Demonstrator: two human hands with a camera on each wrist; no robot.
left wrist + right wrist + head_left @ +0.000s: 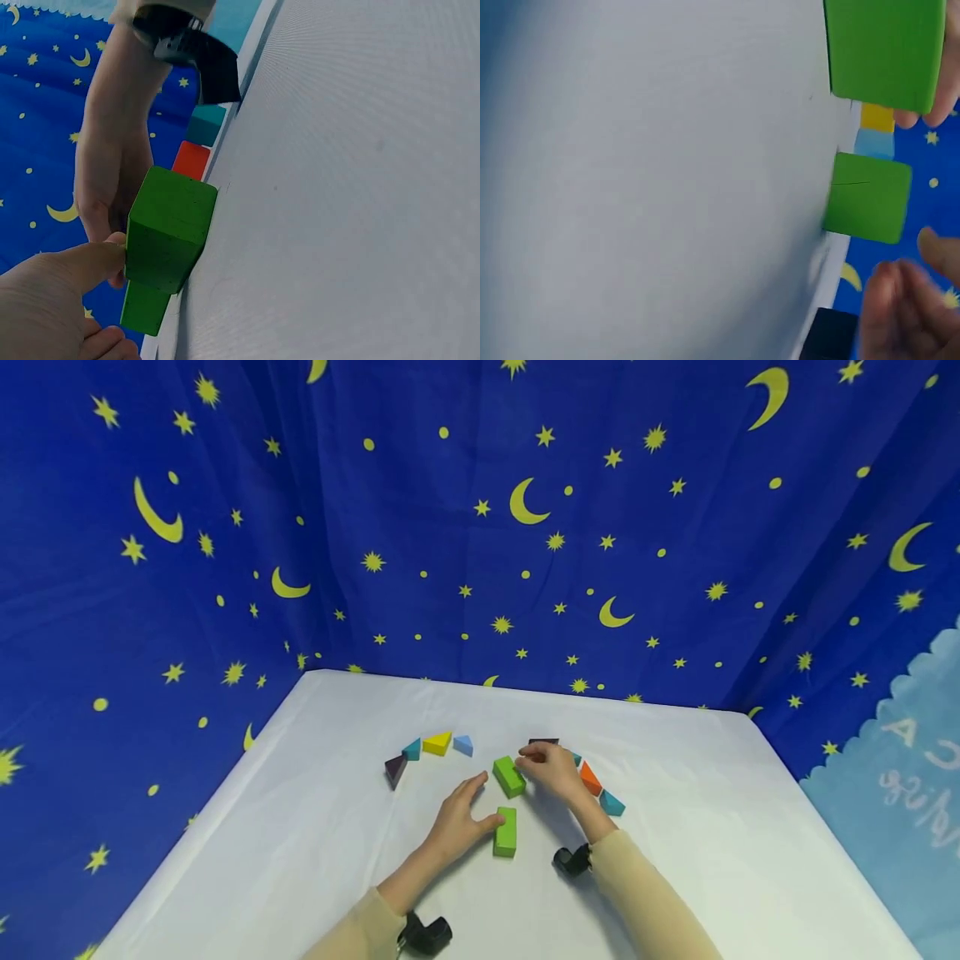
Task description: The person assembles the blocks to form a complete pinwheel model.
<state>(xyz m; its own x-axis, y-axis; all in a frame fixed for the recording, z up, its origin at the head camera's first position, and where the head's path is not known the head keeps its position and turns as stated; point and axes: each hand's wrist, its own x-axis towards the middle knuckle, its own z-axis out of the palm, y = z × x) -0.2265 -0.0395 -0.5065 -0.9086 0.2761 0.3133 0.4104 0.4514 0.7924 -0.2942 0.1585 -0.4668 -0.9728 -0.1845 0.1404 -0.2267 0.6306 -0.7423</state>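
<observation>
Two green rectangular blocks lie on the white table, one nearer and one farther. My left hand [456, 820] is beside the near green block [506, 835], its thumb touching the block's left side and its fingers stretched forward. In the left wrist view, that thumb [101, 262] meets the side of the near block [169, 225]. My right hand [555, 772] hovers just right of the far green block [510, 777], fingers loosely bent. From the right wrist, a gap shows between its fingertips [885, 281] and the far block [868, 199], and nothing sits between thumb and fingers.
To the left stand a dark block [395, 770], a teal one [412, 749], a yellow one [437, 743] and a light blue one [463, 745]. Behind and beside the right hand are a dark block [543, 741], an orange one [590, 779] and teal ones [611, 803]. A starry curtain [450, 527] surrounds the table.
</observation>
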